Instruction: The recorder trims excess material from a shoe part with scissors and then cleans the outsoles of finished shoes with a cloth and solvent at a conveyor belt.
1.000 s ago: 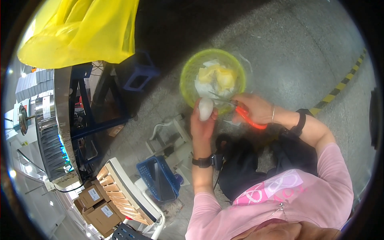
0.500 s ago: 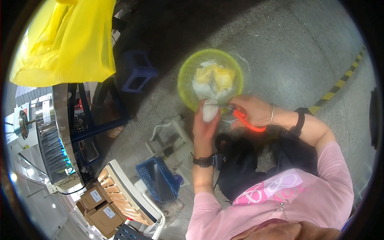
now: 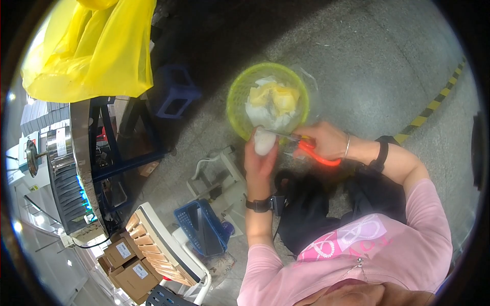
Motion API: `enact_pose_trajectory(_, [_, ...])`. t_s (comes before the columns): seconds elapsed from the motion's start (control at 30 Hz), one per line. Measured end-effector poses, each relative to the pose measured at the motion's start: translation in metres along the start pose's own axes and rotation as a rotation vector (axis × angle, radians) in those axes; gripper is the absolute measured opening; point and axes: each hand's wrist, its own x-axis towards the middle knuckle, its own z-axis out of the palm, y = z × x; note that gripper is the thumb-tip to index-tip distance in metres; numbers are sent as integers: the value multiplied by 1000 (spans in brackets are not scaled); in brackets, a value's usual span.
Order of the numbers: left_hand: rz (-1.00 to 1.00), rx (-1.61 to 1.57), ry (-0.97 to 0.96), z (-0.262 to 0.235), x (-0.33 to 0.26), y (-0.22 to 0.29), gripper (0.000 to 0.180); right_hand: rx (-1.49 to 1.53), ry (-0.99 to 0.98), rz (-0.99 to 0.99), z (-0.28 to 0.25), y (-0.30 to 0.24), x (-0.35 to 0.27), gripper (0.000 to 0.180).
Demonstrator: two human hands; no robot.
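Note:
My left hand (image 3: 259, 160) is closed around a white rounded object (image 3: 265, 141), whose kind I cannot make out. Scissors with orange-red handles (image 3: 317, 154) are gripped in my right hand (image 3: 331, 141). Their blades point left and reach the upper part of the white object. Just beyond both hands stands a yellow-green basket (image 3: 235, 109) on the floor. Inside it lie white scraps and a crumpled yellow piece (image 3: 284, 98).
A yellow bag (image 3: 92, 56) hangs at the upper left above a dark blue frame (image 3: 122, 166). Left of my legs are a blue basket (image 3: 196, 222) and a slatted seat (image 3: 158, 250). A blue stool (image 3: 178, 94) stands farther off. Striped tape (image 3: 434, 106) runs along the floor at right.
The white object and my left hand have shifted slightly left. My right hand's scissors have tilted a little, their handles moving slightly. The yellow bag has swung a bit.

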Motion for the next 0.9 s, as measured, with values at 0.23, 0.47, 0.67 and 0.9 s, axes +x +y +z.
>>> enact_pose_trajectory(0.23, [-85,29,-50,-6,-2,8,31,12,-75,41,-6,-7,1,58])
enact_pose_trajectory(0.47, [-133,138,20,2,-6,4,35,16,-118,23,-5,-4,1,60])
enact_pose_trajectory(0.67, [-196,155,16,-10,-5,11,37,6,-147,89,-9,-9,4,53])
enact_pose_trajectory(0.9, [-226,124,32,-23,1,13,37,-91,0,5,2,2,5,45])
